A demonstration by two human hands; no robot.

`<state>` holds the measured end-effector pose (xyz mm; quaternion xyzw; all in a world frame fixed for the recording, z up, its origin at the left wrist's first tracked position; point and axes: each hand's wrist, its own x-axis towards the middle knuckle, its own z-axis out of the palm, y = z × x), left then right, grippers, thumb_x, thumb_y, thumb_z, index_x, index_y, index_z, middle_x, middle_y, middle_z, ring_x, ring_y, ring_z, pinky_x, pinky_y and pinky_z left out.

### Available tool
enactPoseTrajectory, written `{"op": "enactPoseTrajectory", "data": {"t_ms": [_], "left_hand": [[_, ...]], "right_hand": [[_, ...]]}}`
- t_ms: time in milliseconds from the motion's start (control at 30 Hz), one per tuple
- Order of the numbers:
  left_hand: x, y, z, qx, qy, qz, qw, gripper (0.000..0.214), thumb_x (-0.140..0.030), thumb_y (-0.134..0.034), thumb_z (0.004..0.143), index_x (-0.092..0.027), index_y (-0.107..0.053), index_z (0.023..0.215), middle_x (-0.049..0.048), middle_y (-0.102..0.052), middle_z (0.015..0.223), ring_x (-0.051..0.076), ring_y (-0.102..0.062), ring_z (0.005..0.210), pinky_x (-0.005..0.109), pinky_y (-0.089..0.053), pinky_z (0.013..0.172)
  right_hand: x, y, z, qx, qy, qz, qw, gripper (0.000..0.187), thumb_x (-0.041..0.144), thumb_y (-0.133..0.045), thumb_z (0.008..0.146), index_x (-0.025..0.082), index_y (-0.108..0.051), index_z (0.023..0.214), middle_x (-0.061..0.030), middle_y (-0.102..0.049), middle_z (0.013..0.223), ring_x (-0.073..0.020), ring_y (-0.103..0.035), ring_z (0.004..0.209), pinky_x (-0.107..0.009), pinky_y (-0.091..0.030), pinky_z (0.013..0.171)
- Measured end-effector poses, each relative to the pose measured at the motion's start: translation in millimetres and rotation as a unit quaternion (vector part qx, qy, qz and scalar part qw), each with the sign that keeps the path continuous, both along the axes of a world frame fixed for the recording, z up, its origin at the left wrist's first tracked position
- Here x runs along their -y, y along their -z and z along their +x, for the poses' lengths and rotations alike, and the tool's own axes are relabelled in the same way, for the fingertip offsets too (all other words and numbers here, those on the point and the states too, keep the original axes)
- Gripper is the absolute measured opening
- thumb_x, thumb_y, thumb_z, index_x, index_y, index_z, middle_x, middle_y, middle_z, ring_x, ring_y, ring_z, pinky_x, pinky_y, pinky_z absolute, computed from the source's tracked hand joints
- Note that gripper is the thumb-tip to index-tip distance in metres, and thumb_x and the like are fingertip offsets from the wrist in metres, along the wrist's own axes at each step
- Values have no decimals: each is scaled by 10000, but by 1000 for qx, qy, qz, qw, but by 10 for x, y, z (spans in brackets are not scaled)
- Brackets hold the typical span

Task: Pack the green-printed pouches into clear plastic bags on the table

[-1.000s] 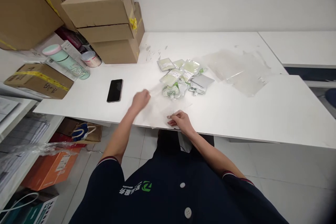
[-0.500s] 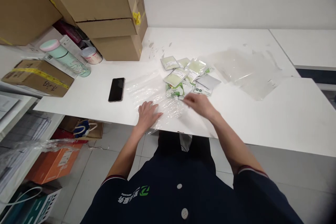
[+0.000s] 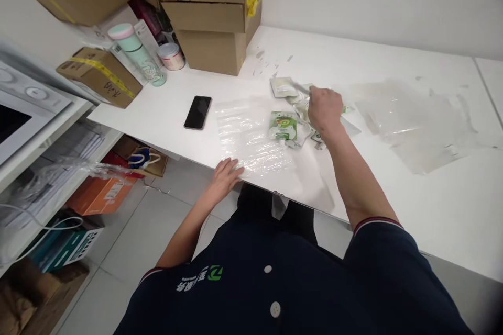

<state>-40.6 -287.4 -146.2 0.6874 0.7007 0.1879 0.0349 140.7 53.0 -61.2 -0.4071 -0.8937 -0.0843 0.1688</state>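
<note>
Head view. Landmark: black phone (image 3: 198,112), lying flat on the white table (image 3: 393,209).

Left hand (image 3: 225,180): open, palm down, fingers spread, on the near side of the phone and slightly right of it. It rests at the table edge, fingertips at the near edge of a clear plastic sheet (image 3: 245,133). That sheet lies creased just right of the phone.

Right hand (image 3: 325,110): well right of the phone, above the pouch pile, fingers curled. Pale pouch (image 3: 281,87) near the fingertips, right of and beyond the phone; blur there, cannot tell whether anything is gripped.

Green-printed pouch (image 3: 283,125): right of the phone, at the pile's near side, beside the sheet's right part. Second clear plastic (image 3: 416,125): farthest right of the phone, spread flat.

Beyond the phone: cardboard boxes (image 3: 210,47), stacked. Beyond and left of it: round tin (image 3: 171,56), mint flask (image 3: 135,52), tilted, and taped carton (image 3: 100,77).
</note>
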Motion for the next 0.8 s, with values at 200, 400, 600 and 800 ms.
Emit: {"op": "enactPoseTrajectory", "data": {"t_ms": [200, 400, 600, 800], "left_hand": [[32, 5, -19, 19, 30, 29, 999, 334, -331, -523, 936, -230, -585, 1248, 134, -521, 1384, 285, -396, 1374, 539, -395, 1094], [274, 301, 24, 38, -66, 91, 993, 244, -316, -486, 946, -212, -667, 1072, 150, -625, 1164, 273, -537, 1227, 504, -460, 1038], [260, 435, -87, 56, -60, 132, 988, 251, -306, -457, 962, -207, -688, 948, 118, -668, 1075, 234, -583, 1167, 452, -482, 1022], [260, 457, -145, 69, -38, 144, 986, 257, -314, -453, 965, -198, -681, 995, 122, -673, 1062, 227, -601, 1150, 456, -489, 1022]], "right_hand": [[1413, -46, -246, -6, -198, -49, 979, 574, 208, -337, 945, 160, -261, 1512, -171, -536, 1328, -336, -462, 1136, -469, -387, 871], [2177, 637, -294, 106, -293, -104, 944, 534, 191, -372, 924, 117, -378, 1453, -202, -416, 1476, -374, -424, 1175, -487, -367, 868], [2119, 568, -214, 114, -265, -98, 952, 560, 178, -376, 908, 118, -374, 1465, -206, -404, 1483, -372, -453, 1117, -480, -377, 822], [2172, 658, -311, 93, -237, -98, 962, 562, 165, -367, 903, 96, -382, 1460, -246, -455, 1412, -365, -482, 1062, -487, -390, 792]]}}
